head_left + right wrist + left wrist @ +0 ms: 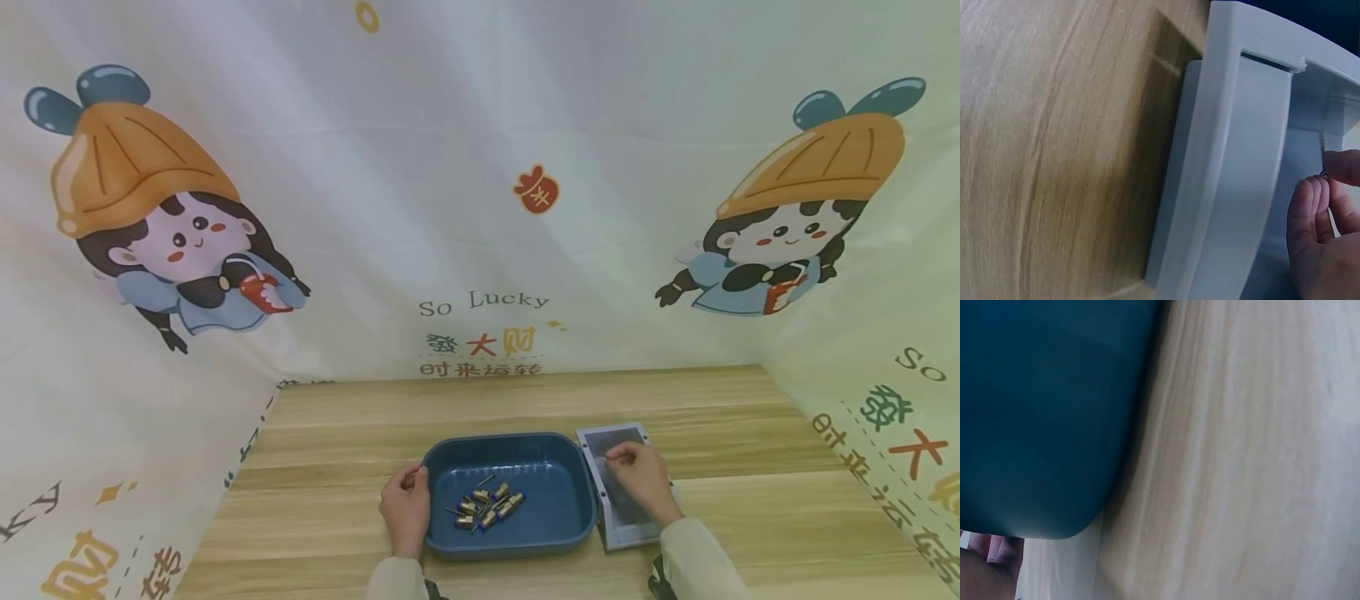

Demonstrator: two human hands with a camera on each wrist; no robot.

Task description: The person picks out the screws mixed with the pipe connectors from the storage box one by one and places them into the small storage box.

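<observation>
A dark blue tray (555, 500) sits on the table, with several small brass-coloured pieces with blue ends (465, 522) and some thin screws (487, 479) in a pile at its left. My left hand (406, 510) grips the tray's left rim; in the left wrist view its fingers (1007, 553) show at the tray's edge. Over a light grey bin (632, 533) to the right of the tray is my right hand (642, 479). Its thumb and fingers pinch a thin threaded screw (1325, 144), which points into the bin in the right wrist view.
A wood-grain table (345, 425) lies under everything. Printed white cloth (480, 250) hangs behind it and along both sides. The grey bin stands right against the tray's right side.
</observation>
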